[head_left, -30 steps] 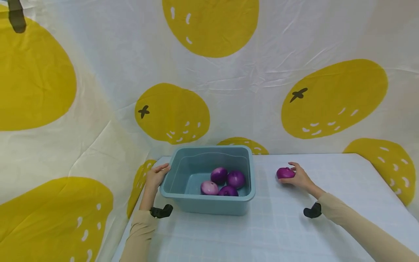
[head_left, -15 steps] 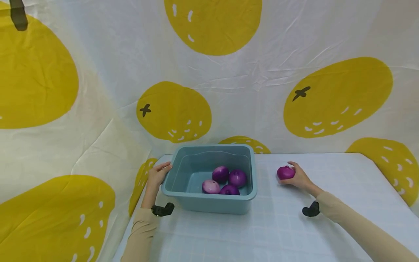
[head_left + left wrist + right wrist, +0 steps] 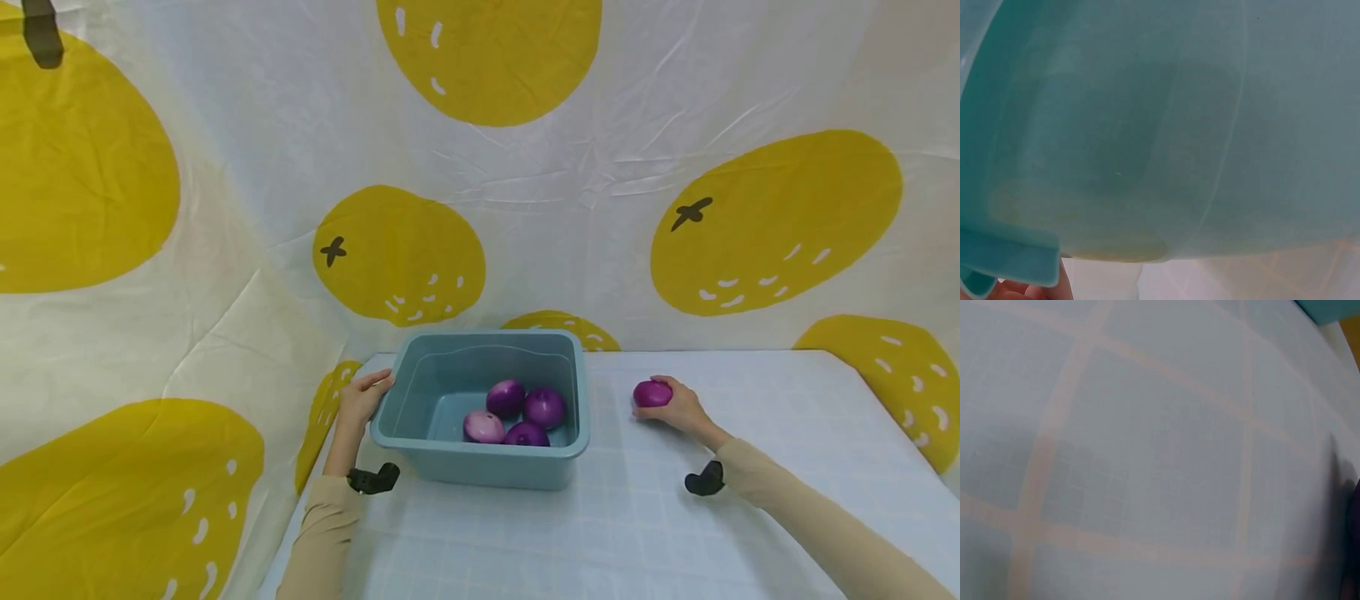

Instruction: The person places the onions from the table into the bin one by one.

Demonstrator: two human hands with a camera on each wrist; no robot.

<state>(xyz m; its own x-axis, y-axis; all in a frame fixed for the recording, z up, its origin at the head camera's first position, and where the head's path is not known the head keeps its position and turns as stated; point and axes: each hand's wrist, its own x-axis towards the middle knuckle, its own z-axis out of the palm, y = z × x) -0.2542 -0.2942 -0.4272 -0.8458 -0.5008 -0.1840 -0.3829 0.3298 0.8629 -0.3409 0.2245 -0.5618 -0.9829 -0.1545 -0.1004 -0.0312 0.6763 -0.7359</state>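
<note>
A blue-grey plastic tub [image 3: 487, 468] stands left of the middle of the table. My left hand [image 3: 362, 398] grips its left rim; in the left wrist view the fingers [image 3: 1035, 292] show below the rim, against the tub's outer wall [image 3: 1147, 137]. To the right of the tub, my right hand [image 3: 681, 407] holds a red onion [image 3: 652, 394], thumb at the near side and fingers over the far side. Only a dark sliver of that onion [image 3: 1354, 519] enters the right wrist view. Several more onions [image 3: 544, 407] lie inside the tub, one of them paler [image 3: 483, 427].
A pale checked cloth covers the table [image 3: 637, 533]. Behind and to the left hangs a white curtain [image 3: 555, 250] printed with yellow fruit. The tub's corner [image 3: 1330, 309] shows at the top right of the right wrist view.
The fingers of my right hand, raised off the onion earlier, have closed over it, and the onion has tipped slightly, its pointed top turned from sight. My left hand keeps its grip on the tub.
</note>
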